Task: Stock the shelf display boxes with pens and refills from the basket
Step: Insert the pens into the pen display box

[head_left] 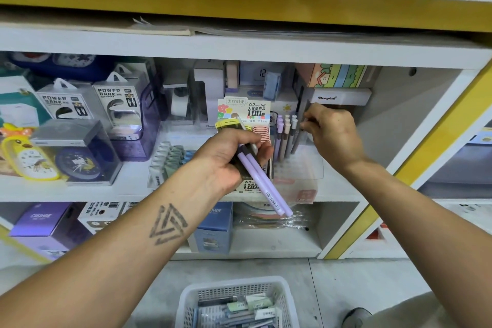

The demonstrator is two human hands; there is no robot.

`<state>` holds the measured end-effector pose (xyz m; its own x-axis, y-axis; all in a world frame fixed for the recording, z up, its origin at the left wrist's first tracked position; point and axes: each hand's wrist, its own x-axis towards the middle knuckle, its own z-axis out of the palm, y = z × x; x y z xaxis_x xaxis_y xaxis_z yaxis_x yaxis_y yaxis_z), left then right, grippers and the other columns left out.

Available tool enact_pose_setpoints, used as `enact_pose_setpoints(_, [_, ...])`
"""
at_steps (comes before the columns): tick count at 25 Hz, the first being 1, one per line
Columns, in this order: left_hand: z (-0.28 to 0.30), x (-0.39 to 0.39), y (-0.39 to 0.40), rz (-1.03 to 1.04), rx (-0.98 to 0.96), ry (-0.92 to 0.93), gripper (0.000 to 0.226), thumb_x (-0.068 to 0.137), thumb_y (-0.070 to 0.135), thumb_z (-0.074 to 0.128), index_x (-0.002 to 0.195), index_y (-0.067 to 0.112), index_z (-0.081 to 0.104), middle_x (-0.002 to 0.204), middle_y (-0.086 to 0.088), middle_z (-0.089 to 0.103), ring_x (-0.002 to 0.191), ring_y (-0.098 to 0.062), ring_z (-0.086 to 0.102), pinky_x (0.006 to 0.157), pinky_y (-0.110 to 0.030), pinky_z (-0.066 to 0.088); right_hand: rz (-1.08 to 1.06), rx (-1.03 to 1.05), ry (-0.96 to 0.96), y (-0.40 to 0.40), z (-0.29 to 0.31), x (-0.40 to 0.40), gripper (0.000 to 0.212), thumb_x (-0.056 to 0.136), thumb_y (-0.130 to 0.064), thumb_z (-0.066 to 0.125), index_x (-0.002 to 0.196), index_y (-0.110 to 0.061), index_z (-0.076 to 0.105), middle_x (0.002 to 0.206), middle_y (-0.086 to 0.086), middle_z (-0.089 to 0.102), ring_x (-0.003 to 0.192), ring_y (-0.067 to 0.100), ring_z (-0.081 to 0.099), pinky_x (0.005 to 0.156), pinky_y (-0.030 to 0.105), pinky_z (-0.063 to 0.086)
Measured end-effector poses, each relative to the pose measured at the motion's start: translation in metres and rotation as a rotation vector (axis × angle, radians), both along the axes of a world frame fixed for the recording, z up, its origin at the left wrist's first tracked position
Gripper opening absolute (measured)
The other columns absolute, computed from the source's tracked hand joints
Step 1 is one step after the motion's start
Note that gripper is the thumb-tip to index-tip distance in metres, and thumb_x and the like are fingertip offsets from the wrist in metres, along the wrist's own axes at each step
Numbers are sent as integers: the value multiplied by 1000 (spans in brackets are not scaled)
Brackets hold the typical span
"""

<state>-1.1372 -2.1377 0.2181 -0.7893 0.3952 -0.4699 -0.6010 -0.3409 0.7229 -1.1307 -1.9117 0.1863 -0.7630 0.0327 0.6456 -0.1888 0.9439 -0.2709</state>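
Note:
My left hand (229, 154) is closed around a small bunch of pens, two lilac pens (266, 186) sticking out down and to the right. My right hand (332, 133) reaches into the shelf and pinches a dark grey pen (299, 138) that stands at the right side of a clear display box (300, 168). Several lilac, brown and grey pens (285, 130) stand upright in that box. To its left stands a display box of lead refills (245, 112) with a printed card. The white basket (239, 301) with several pen and refill packs sits on the floor below.
Power bank boxes (87, 104) and clocks (74, 162) fill the shelf's left side. Mint and blue erasers (170, 157) lie left of my left hand. A white box (340, 97) sits just above my right hand. Boxes (213, 226) fill the lower shelf. A shoe (356, 314) stands by the basket.

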Motion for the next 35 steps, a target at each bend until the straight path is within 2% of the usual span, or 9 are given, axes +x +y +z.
enact_pose_setpoints(8, [1, -1, -1, 13, 6, -19, 9, 83, -8, 61, 80, 0, 58, 62, -12, 60, 60, -26, 65, 74, -34, 59, -50, 116, -120, -15, 10, 3, 23, 96, -8, 57, 114, -1, 70, 104, 15, 60, 91, 32, 58, 78, 41, 52])
enact_pose_setpoints(10, [3, -1, -5, 30, 9, -14, 11, 83, -7, 61, 78, 2, 57, 58, -10, 59, 53, -24, 64, 67, -31, 59, 44, -180, -183, -33, 22, 13, 15, 94, -17, 65, 105, -9, 72, 94, 12, 69, 79, 26, 63, 70, 40, 55])
enact_pose_setpoints(12, [4, -4, -8, 68, 15, -11, 12, 82, -6, 63, 77, 3, 57, 55, -9, 58, 51, -21, 61, 63, -29, 57, 335, -640, -486, -54, 32, 27, 20, 87, -28, 76, 87, -9, 69, 73, 13, 71, 55, 22, 60, 47, 30, 46])
enact_pose_setpoints(15, [2, -5, -13, 89, -24, 12, 12, 83, 0, 66, 77, 5, 57, 60, -8, 57, 57, -21, 59, 66, -33, 57, 554, -838, -732, -78, 33, 41, 38, 76, -31, 82, 86, -2, 61, 68, 23, 66, 45, 21, 52, 42, 24, 31])
enact_pose_setpoints(19, [4, 2, -19, 49, -52, 16, 31, 78, 14, 79, 103, 2, 64, 98, -21, 67, 93, -40, 69, 80, -69, 51, 607, -921, -748, -95, 34, 46, 31, 79, -7, 81, 100, 4, 61, 68, 21, 66, 44, 19, 53, 40, 20, 37])
enact_pose_setpoints(22, [4, 3, -20, 61, -57, 7, 51, 69, 24, 87, 109, -1, 66, 101, -22, 72, 88, -42, 71, 70, -67, 54, 593, -883, -754, -99, 36, 48, 29, 81, -5, 80, 105, -1, 65, 68, 19, 67, 48, 22, 53, 45, 24, 41])
enact_pose_setpoints(25, [2, 3, -18, 112, -60, 20, 42, 70, 21, 87, 102, 1, 69, 88, -16, 73, 72, -31, 72, 68, -57, 58, 566, -798, -789, -104, 40, 48, 34, 79, -10, 83, 106, -4, 62, 64, 14, 68, 47, 20, 55, 43, 23, 38])
enact_pose_setpoints(29, [4, 4, -16, 107, -50, 34, 56, 66, 26, 89, 110, -1, 68, 106, -21, 72, 93, -39, 71, 79, -68, 52, 467, -733, -769, -108, 42, 46, 33, 77, -6, 83, 103, -6, 62, 58, 7, 65, 42, 13, 53, 39, 19, 37])
enact_pose_setpoints(35, [4, 5, -14, -8, 19, 59, 36, 75, 19, 82, 99, -2, 65, 101, -29, 70, 84, -51, 69, 60, -67, 54, 438, -986, -683, -100, 42, 41, 25, 81, 2, 77, 100, 1, 61, 54, 7, 63, 37, 13, 45, 38, 20, 36])
